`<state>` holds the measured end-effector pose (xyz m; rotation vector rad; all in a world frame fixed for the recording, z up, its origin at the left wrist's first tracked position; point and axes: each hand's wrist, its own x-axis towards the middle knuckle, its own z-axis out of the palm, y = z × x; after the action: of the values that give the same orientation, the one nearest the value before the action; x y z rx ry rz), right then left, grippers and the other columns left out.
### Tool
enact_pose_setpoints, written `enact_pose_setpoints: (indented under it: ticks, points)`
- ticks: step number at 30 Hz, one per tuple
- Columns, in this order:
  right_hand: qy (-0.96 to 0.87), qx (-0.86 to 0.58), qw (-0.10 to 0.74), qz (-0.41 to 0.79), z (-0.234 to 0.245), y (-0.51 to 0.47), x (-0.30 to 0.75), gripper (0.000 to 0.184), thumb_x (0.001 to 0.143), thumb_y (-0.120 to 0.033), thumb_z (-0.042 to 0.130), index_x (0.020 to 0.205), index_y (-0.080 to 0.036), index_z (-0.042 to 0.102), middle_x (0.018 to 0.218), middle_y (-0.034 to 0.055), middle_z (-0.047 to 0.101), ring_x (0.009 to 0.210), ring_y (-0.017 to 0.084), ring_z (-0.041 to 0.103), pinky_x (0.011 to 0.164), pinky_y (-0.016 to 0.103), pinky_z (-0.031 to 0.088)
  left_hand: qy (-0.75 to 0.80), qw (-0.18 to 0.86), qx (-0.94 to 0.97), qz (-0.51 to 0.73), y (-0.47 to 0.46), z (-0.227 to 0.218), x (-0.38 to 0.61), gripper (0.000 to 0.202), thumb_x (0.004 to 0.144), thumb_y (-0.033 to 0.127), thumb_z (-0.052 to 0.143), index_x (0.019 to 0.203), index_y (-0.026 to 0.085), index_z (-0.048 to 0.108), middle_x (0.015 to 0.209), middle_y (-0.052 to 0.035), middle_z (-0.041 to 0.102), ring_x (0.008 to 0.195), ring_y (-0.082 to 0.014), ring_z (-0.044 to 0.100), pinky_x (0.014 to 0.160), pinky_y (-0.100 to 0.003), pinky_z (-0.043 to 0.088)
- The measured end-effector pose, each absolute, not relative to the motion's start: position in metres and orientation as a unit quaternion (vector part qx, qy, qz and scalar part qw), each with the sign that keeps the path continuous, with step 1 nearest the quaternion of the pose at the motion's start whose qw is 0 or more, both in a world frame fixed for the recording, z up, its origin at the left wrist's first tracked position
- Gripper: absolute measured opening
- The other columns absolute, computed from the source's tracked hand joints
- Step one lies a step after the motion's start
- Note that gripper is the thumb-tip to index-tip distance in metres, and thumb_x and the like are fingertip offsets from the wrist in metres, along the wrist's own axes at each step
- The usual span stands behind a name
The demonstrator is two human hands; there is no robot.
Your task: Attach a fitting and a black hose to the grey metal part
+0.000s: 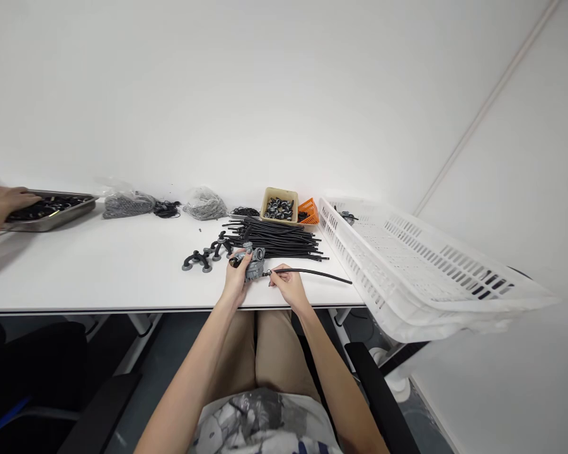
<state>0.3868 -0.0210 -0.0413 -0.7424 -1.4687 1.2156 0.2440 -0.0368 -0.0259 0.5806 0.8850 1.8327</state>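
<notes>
Near the table's front edge, my left hand is closed around a grey metal carburetor. My right hand pinches a thin black hose close to its end, beside the carburetor's right side. The hose's free length points right, toward the white basket. Whether the hose end touches the carburetor's fitting is too small to tell. Just behind my hands lies a pile of black hoses. Several dark curved parts with grey round ends stand to the left of my left hand.
At right stands a white slatted basket with a small part inside. Behind the hoses are a beige bin of fittings and an orange basket. Bagged small parts lie left. Another person's hand reaches into a metal tray.
</notes>
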Motion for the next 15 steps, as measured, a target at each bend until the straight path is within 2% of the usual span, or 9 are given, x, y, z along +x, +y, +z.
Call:
enact_pose_setpoints:
  ticks: [7, 11, 15]
  points:
    - [-0.623, -0.292, 0.509, 0.518, -0.0406, -0.0205, 0.3853, 0.023, 0.073, -0.040, 0.072, 0.071, -0.020, 0.060, 0.055, -0.0029, 0.059, 0.054, 0.012, 0.056, 0.059, 0.027, 0.046, 0.368, 0.475, 0.226, 0.767, -0.0349, -0.0293, 0.2429, 0.048, 0.064, 0.038, 0.084, 0.101, 0.025, 0.057, 0.085, 0.0022, 0.067, 0.065, -0.0118, 0.065, 0.052, -0.021, 0.053]
    - [-0.618, -0.284, 0.504, 0.532, -0.0382, -0.0204, 0.3889, 0.025, 0.073, -0.042, 0.072, 0.071, -0.020, 0.062, 0.057, -0.0019, 0.060, 0.056, 0.013, 0.056, 0.060, 0.027, 0.046, 0.356, 0.500, 0.248, 0.750, -0.0369, -0.0287, 0.2426, 0.049, 0.063, 0.041, 0.085, 0.100, 0.023, 0.059, 0.085, 0.0004, 0.068, 0.066, -0.0132, 0.065, 0.052, -0.022, 0.053]
    - [-0.558, -0.297, 0.538, 0.557, -0.0381, -0.0161, 0.3887, 0.031, 0.063, -0.040, 0.080, 0.073, -0.019, 0.060, 0.062, -0.0018, 0.062, 0.059, 0.012, 0.056, 0.061, 0.026, 0.046, 0.350, 0.518, 0.272, 0.732, -0.0384, -0.0281, 0.2431, 0.049, 0.065, 0.045, 0.083, 0.101, 0.022, 0.059, 0.085, -0.0010, 0.069, 0.062, -0.0141, 0.065, 0.049, -0.023, 0.053]
